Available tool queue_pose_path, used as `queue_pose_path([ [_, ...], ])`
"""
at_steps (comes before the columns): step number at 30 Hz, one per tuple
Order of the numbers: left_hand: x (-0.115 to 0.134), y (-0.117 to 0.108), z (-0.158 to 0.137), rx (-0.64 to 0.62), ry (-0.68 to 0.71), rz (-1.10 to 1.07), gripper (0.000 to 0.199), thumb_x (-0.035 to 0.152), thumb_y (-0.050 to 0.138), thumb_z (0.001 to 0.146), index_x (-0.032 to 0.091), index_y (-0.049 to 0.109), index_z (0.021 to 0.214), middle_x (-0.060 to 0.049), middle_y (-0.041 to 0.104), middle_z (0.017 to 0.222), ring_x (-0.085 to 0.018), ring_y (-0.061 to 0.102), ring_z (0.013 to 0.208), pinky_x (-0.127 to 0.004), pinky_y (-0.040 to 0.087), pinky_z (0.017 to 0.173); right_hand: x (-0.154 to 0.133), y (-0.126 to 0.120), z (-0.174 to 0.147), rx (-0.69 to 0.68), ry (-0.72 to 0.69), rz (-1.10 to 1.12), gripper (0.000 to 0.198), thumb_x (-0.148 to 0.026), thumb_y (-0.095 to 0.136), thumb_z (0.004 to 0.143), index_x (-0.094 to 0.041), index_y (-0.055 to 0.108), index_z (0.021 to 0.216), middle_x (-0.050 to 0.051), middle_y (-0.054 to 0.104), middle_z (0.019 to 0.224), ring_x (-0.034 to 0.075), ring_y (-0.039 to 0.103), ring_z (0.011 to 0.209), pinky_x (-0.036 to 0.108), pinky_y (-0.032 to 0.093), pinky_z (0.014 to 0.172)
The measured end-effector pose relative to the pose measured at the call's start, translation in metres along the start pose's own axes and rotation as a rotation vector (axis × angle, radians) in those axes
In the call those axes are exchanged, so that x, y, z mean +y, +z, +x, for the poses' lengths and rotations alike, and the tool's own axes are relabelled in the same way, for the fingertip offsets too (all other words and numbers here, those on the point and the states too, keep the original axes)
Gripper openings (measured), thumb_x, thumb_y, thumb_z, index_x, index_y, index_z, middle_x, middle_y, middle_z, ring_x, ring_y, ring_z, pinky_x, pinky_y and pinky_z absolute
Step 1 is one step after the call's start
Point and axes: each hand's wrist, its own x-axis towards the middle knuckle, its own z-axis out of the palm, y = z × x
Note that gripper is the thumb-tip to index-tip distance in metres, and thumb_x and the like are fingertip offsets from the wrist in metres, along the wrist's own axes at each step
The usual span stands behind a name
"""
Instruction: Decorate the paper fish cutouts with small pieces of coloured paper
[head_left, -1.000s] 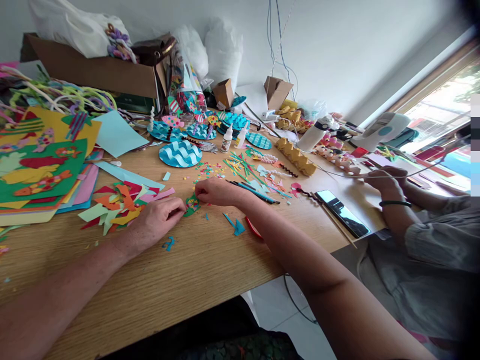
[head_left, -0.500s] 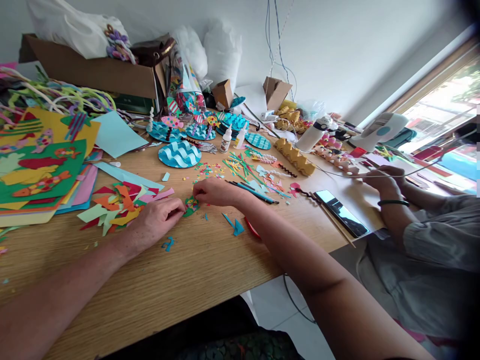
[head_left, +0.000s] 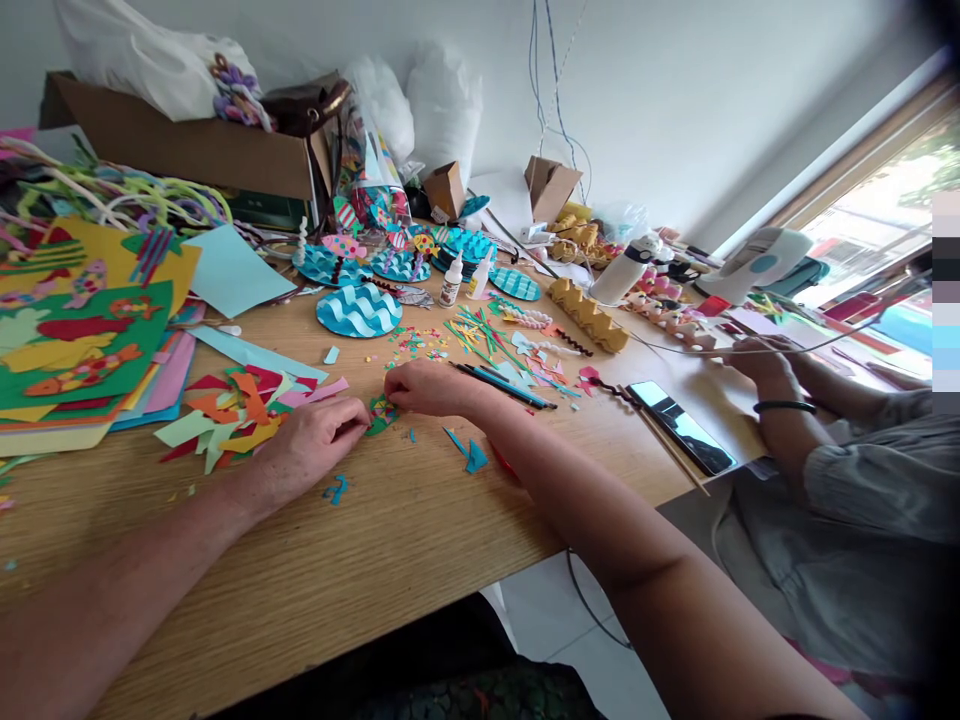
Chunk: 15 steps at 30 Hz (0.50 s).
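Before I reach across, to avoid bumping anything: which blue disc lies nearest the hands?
The wavy-striped disc beyond the right hand, left of the two small bottles; the other blue discs all lie farther back.

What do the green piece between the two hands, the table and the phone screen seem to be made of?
Green piece: perhaps matt paper or thin foam; flat, without visible shine.
Table: wood or laminate, satin finish; grain lines show.
Phone screen: likely glossy glass; bright reflections.
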Motion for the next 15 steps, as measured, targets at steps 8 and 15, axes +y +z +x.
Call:
queue_pose_path([
  [8, 0.0012, -0.0016, -0.0004, -0.023, -0.02, -0.001, 0.022, 0.028, 0.039, 0.079, 0.02, 0.059, 0.077, 0.0, 0.065, 0.077, -0.015, 0.058, 0.07, -0.024, 0.043, 0.062, -0.0018, 0.0021, -0.0016, 0.0, -0.019, 0.003, 0.023, -0.022, 0.044, 0.075, -0.017, 0.065, 0.086, 0.005, 0.066, 0.084, 0.013, 0.053, 0.07, 0.021, 0.03, 0.055],
  [15, 0.0032, -0.003, 0.0005, -0.027, -0.128, -0.096, 0.022, 0.033, 0.042, 0.077, 0.02, 0.061, 0.078, -0.002, 0.066, 0.081, -0.017, 0.059, 0.072, -0.027, 0.046, 0.065, -0.0036, -0.005, -0.0074, 0.078, -0.021, 0.123, 0.021, -0.017, 0.046, 0.075, -0.014, 0.065, 0.084, 0.003, 0.064, 0.077, 0.009, 0.049, 0.064, 0.02, 0.03, 0.057],
])
